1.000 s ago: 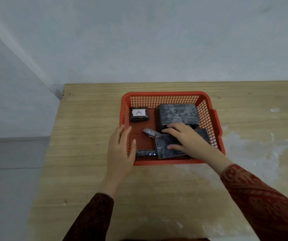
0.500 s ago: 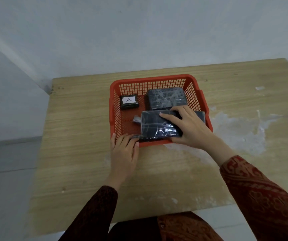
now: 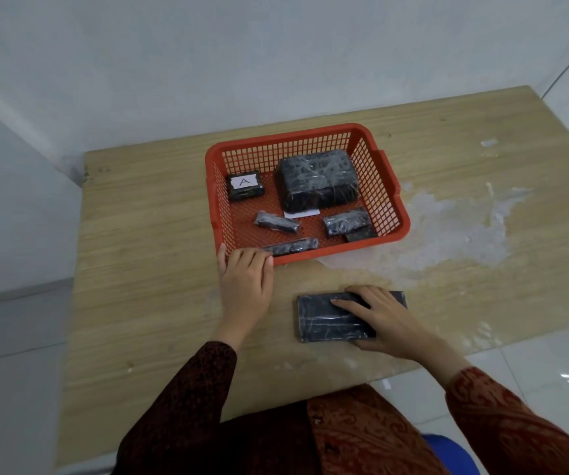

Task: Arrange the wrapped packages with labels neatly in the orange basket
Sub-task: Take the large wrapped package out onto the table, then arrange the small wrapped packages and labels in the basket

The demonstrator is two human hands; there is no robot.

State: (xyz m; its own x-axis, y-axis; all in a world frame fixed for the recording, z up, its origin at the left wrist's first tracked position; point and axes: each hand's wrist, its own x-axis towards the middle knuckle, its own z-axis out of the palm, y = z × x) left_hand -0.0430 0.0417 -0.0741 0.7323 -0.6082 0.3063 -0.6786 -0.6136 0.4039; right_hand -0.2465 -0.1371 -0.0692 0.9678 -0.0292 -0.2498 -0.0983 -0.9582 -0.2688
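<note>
The orange basket (image 3: 386, 173) stands on the wooden table (image 3: 146, 241). Inside it lie a small black package labelled A (image 3: 244, 185), a large wrapped block (image 3: 317, 180) with a white label (image 3: 302, 213) peeking out below it, and several small wrapped packages (image 3: 277, 222), (image 3: 346, 222), (image 3: 291, 246). My left hand (image 3: 245, 279) rests on the basket's near left corner. My right hand (image 3: 384, 318) grips a flat black wrapped package (image 3: 324, 318) lying on the table in front of the basket.
A whitish worn patch (image 3: 454, 234) spreads over the table right of the basket. White walls stand behind and to the left. The table's near edge runs just below my right hand, with tiled floor (image 3: 533, 365) beyond.
My right hand has lifted the flat package out of the basket and brought it down onto the table in front. My left hand stays at the basket's near corner. The view has shifted.
</note>
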